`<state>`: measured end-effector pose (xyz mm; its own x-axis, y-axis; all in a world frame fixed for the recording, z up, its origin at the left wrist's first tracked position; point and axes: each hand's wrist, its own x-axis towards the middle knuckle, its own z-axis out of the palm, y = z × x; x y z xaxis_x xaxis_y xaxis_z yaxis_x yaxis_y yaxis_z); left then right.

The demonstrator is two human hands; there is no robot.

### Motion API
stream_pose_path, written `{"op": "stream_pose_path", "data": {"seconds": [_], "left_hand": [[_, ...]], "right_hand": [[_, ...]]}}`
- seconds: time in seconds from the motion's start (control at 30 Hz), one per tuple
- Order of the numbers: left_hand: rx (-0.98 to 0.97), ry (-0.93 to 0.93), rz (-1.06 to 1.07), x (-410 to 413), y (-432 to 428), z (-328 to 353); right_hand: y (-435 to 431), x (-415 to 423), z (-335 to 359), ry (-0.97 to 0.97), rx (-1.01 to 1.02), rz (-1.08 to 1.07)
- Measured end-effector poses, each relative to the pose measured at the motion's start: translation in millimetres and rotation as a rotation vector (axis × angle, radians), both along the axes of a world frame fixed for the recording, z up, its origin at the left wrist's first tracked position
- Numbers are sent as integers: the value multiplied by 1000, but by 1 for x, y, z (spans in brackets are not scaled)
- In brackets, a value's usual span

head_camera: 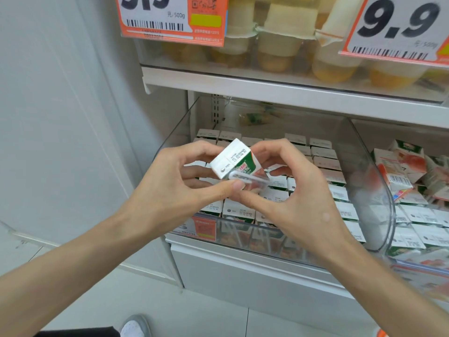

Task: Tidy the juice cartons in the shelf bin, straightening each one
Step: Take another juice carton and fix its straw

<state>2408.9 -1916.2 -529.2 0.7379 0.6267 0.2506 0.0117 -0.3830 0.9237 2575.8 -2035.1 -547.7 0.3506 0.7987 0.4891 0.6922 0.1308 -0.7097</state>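
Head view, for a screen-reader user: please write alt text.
A left hand and right hand hold a tilted juice carton above a clear bin filled with rows of cartons. Above, a shelf holds fruit cups behind orange price tags.

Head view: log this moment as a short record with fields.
held item: carton, tilted, above the bin
left hand: grips the carton's left side, thumb at its lower edge
right hand: grips the carton's right side
bin contents: rows of cartons, upright, tops showing
to the right: loose cartons, jumbled, some tipped
shelf above: fruit cups, price tags
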Motion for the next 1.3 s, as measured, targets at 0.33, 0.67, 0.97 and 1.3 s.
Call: {"op": "stream_pose_path", "data": {"seconds": [0.33, 0.67, 0.97, 1.3], "left_hand": [[900, -8, 127, -11, 22, 1], [843, -36, 78, -14, 31, -6], [523, 46, 10, -14, 34, -11], [581, 38, 237, -44, 37, -3]], "right_hand": [[-3, 3, 6, 364, -131, 180], [-5, 2, 12, 521, -151, 179], [7, 4, -1, 129, -98, 170], [49, -16, 1, 110, 44, 173]]}}
